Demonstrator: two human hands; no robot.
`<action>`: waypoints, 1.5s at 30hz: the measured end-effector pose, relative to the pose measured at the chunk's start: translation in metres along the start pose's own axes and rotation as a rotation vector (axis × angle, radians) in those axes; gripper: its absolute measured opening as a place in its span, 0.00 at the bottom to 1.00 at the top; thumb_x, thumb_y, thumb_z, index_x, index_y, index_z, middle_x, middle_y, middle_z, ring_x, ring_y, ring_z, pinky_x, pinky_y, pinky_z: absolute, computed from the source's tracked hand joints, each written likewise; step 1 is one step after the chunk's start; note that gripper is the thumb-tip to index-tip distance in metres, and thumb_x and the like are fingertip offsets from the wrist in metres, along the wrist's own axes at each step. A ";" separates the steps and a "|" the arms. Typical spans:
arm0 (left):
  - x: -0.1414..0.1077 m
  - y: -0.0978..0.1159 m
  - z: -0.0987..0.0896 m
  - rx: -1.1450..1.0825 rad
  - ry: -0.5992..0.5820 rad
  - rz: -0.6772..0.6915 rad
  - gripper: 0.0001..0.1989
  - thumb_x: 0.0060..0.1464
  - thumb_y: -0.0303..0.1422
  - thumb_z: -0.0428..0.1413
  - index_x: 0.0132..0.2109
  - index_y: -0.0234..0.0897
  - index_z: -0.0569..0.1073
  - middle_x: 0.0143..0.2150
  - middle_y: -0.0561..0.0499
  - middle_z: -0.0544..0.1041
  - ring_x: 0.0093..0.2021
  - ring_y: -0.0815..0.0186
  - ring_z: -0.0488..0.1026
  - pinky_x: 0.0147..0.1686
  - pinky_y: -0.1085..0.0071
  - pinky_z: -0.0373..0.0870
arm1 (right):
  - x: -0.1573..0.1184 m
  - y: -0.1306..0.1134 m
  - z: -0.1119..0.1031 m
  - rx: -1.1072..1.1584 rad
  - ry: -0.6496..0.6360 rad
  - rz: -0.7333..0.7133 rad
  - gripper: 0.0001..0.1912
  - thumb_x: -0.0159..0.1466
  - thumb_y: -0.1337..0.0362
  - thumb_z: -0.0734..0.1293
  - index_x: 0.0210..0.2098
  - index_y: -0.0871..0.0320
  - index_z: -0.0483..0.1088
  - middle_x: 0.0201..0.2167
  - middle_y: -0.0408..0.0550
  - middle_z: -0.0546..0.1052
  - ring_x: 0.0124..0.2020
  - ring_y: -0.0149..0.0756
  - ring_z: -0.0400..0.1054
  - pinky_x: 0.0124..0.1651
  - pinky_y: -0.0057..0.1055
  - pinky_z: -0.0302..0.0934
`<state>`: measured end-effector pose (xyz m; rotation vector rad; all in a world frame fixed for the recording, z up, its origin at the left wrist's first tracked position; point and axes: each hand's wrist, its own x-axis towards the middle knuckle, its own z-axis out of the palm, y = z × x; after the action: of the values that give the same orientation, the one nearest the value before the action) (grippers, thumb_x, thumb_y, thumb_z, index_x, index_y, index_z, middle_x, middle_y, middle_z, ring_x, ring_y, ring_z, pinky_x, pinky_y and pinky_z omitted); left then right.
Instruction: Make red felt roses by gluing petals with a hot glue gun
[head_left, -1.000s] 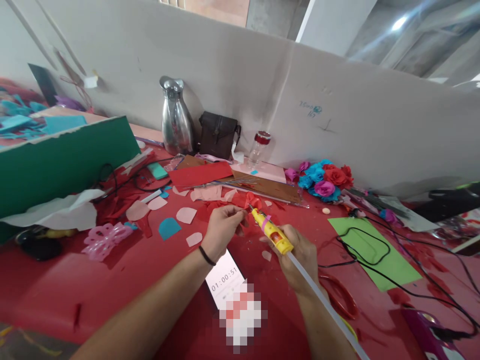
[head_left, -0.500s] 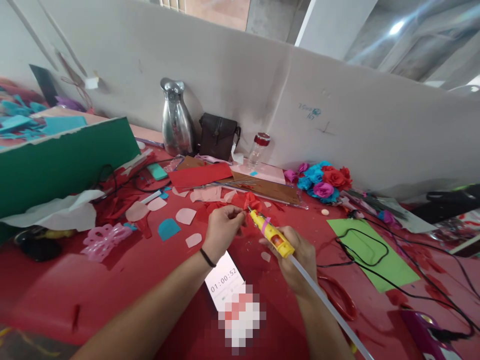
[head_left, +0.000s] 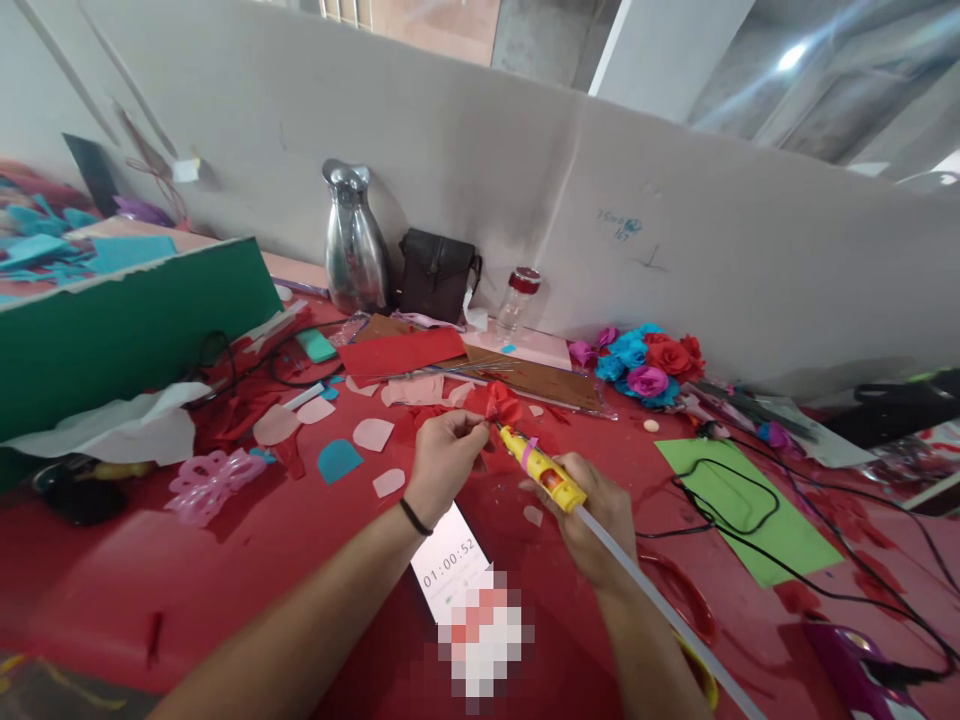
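Note:
My left hand (head_left: 448,458) is closed in a pinch at the base of a red paper flower (head_left: 502,400), whose petals spread just beyond the fingertips. A yellow glue gun (head_left: 551,478) with a pink band round it sits in my right hand (head_left: 604,515). Its nozzle points up and left, close to my left fingertips and the flower's base; I cannot tell whether it touches. A long whitish glue stick (head_left: 660,605) runs out of the gun's rear along my right forearm. Below my left wrist lies a phone (head_left: 448,560) showing a timer.
Pink petal pieces (head_left: 373,434) and a blue petal piece (head_left: 340,461) lie to the left. Red-handled scissors (head_left: 697,595) rest by my right forearm. A black cable (head_left: 739,530) loops over green paper (head_left: 795,540). Behind stand a metal jug (head_left: 356,245), a jar (head_left: 517,300) and paper flowers (head_left: 649,365).
The glue gun's nozzle has shifted slightly down and left, nearer my left fingertips. The red flower has turned a little. Both hands keep their grips.

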<state>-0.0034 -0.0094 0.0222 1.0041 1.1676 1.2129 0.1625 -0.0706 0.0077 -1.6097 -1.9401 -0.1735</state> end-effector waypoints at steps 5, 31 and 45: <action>0.007 -0.003 -0.005 -0.150 0.095 0.095 0.06 0.44 0.33 0.59 0.29 0.33 0.75 0.22 0.54 0.74 0.17 0.74 0.66 0.20 0.77 0.64 | 0.004 0.011 -0.005 -0.074 -0.077 0.126 0.18 0.65 0.48 0.57 0.29 0.55 0.63 0.23 0.44 0.73 0.24 0.36 0.68 0.24 0.27 0.50; 0.051 0.025 -0.071 -0.397 0.601 0.453 0.09 0.40 0.35 0.63 0.32 0.35 0.78 0.25 0.54 0.76 0.23 0.74 0.66 0.26 0.75 0.63 | 0.064 -0.026 0.026 -0.097 -0.484 0.096 0.10 0.61 0.65 0.63 0.36 0.55 0.76 0.39 0.49 0.79 0.45 0.42 0.69 0.48 0.34 0.58; 0.035 0.018 -0.047 -0.412 0.235 0.198 0.12 0.33 0.34 0.66 0.28 0.33 0.77 0.25 0.51 0.77 0.25 0.73 0.69 0.28 0.75 0.64 | 0.060 -0.033 0.057 0.775 -0.106 0.552 0.07 0.53 0.61 0.67 0.29 0.56 0.66 0.27 0.43 0.75 0.30 0.34 0.70 0.35 0.30 0.62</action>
<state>-0.0532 0.0262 0.0292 0.6883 0.9520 1.6847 0.1060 -0.0017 0.0023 -1.5253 -1.2911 0.7979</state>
